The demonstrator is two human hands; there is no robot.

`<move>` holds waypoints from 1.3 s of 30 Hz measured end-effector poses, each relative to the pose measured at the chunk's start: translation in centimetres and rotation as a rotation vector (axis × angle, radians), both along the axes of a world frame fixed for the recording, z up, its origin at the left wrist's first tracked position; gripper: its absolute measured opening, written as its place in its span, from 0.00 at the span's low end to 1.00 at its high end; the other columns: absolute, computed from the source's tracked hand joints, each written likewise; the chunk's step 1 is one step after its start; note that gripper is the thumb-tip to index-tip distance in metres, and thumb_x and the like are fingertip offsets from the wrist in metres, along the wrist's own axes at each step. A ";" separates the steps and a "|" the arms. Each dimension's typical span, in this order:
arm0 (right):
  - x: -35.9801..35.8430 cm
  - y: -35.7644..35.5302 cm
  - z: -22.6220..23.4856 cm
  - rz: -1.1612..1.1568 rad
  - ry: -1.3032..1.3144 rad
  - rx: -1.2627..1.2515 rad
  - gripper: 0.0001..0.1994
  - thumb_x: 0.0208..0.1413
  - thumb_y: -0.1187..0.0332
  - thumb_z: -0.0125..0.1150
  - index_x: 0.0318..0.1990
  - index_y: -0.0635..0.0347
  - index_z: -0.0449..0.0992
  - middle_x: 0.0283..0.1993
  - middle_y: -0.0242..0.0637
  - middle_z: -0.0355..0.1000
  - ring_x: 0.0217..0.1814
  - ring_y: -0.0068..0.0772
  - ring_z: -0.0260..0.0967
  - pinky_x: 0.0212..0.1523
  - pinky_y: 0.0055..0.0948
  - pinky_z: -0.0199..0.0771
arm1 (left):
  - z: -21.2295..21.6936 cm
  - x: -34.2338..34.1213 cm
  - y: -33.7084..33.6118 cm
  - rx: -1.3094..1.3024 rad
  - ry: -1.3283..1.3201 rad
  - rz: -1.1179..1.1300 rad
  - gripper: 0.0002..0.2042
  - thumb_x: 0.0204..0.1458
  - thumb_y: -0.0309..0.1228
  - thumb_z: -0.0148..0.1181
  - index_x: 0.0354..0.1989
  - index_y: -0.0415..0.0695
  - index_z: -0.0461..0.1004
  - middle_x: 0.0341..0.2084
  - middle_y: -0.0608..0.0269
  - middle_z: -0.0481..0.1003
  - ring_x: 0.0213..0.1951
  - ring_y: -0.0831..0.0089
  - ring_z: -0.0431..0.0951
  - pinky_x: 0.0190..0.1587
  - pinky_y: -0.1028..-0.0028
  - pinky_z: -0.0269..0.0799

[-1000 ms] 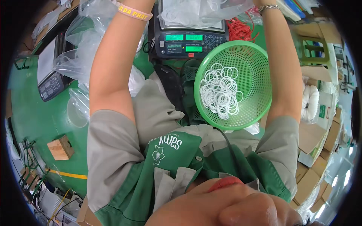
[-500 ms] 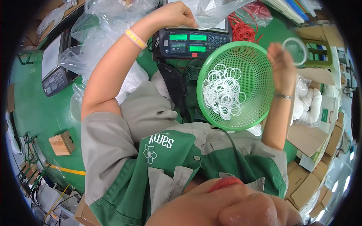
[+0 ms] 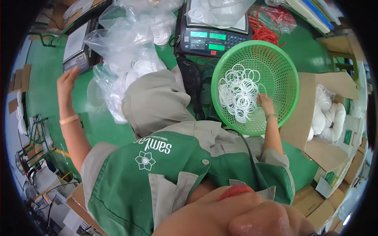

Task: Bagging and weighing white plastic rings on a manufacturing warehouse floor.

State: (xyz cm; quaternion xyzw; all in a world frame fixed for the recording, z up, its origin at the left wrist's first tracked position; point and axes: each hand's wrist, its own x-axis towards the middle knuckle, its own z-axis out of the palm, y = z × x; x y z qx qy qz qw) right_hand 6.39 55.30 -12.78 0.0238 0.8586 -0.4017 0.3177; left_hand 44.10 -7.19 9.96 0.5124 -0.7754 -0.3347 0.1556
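Observation:
My right hand (image 3: pixel 266 104) reaches into a green perforated plastic basket (image 3: pixel 291 84). Its fingers are closed at the right edge of a heap of thin white rings (image 3: pixel 238 92), and they seem to pinch one ring. The fingertips are partly lost among the rings. Far out to the left, my left hand (image 3: pixel 67 82) is raised beside a second scale (image 3: pixel 77 61). Nothing shows in that hand; its fingers are stretched out. Behind the basket stands a dark counting scale (image 3: pixel 208 42) with green displays, and a clear plastic bag (image 3: pixel 220 13) with white contents lies on its pan.
Clear bags (image 3: pixel 136 59) of white items are piled left of the counting scale. Red ties (image 3: pixel 264 29) lie behind the basket. An opened cardboard box (image 3: pixel 296 114) stands to the right, near bagged white items (image 3: pixel 330 118). A translucent tub (image 3: pixel 96 93) sits on the green floor.
My left hand has let go of the clear bag over the scale and swung far left. My right hand has moved from beyond the basket's right rim down to the rings; the round translucent thing beside it is gone.

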 end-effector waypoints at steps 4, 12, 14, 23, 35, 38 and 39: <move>-0.7 1.5 -4.3 0.328 0.091 0.085 0.15 0.56 0.63 0.48 0.36 0.68 0.73 0.29 0.38 0.72 0.29 0.29 0.68 0.31 0.29 0.67 | -3.0 26.3 -3.5 -0.058 -0.111 0.624 0.15 0.43 0.39 0.65 0.34 0.43 0.80 0.20 0.68 0.74 0.19 0.83 0.65 0.22 0.82 0.59; -0.6 1.3 -5.4 0.469 -0.012 0.327 0.16 0.57 0.66 0.46 0.48 0.64 0.72 0.40 0.44 0.73 0.37 0.34 0.72 0.37 0.29 0.71 | -3.1 47.9 14.6 -0.066 -1.078 1.021 0.17 0.44 0.43 0.60 0.36 0.44 0.78 0.31 0.55 0.77 0.34 0.60 0.76 0.37 0.65 0.69; -0.3 0.1 -5.4 0.501 -0.031 0.392 0.16 0.58 0.66 0.45 0.50 0.63 0.72 0.38 0.41 0.73 0.35 0.29 0.71 0.36 0.28 0.71 | -2.8 48.6 16.9 -0.144 -1.055 0.983 0.17 0.44 0.43 0.59 0.37 0.45 0.78 0.32 0.53 0.77 0.35 0.58 0.76 0.38 0.64 0.69; -1.0 -0.7 -2.6 0.454 0.010 0.413 0.16 0.56 0.67 0.46 0.49 0.64 0.72 0.35 0.38 0.72 0.33 0.28 0.69 0.35 0.29 0.69 | -12.7 37.1 13.9 -0.108 -0.747 0.657 0.14 0.43 0.41 0.60 0.28 0.41 0.78 0.26 0.50 0.77 0.33 0.56 0.77 0.37 0.65 0.71; -2.3 2.6 -5.9 0.448 -0.085 0.283 0.17 0.57 0.65 0.47 0.49 0.65 0.71 0.36 0.40 0.72 0.34 0.28 0.69 0.34 0.27 0.70 | -14.3 35.7 9.6 0.083 -0.788 0.445 0.19 0.40 0.40 0.54 0.04 0.43 0.65 0.02 0.61 0.63 0.09 0.69 0.65 0.18 0.70 0.63; -1.6 1.4 -4.3 0.396 -0.055 0.386 0.17 0.57 0.64 0.45 0.49 0.65 0.72 0.34 0.39 0.72 0.32 0.28 0.70 0.34 0.27 0.69 | -12.8 35.8 10.4 0.375 -0.470 0.728 0.11 0.41 0.36 0.63 0.14 0.43 0.74 0.11 0.64 0.70 0.13 0.75 0.66 0.18 0.75 0.62; -1.7 1.6 -4.4 0.414 -0.050 0.425 0.18 0.57 0.63 0.45 0.49 0.64 0.71 0.34 0.39 0.72 0.32 0.29 0.70 0.35 0.28 0.69 | -12.6 34.9 10.8 0.439 -0.170 0.836 0.09 0.43 0.32 0.64 0.17 0.42 0.75 0.12 0.67 0.70 0.12 0.77 0.65 0.16 0.77 0.61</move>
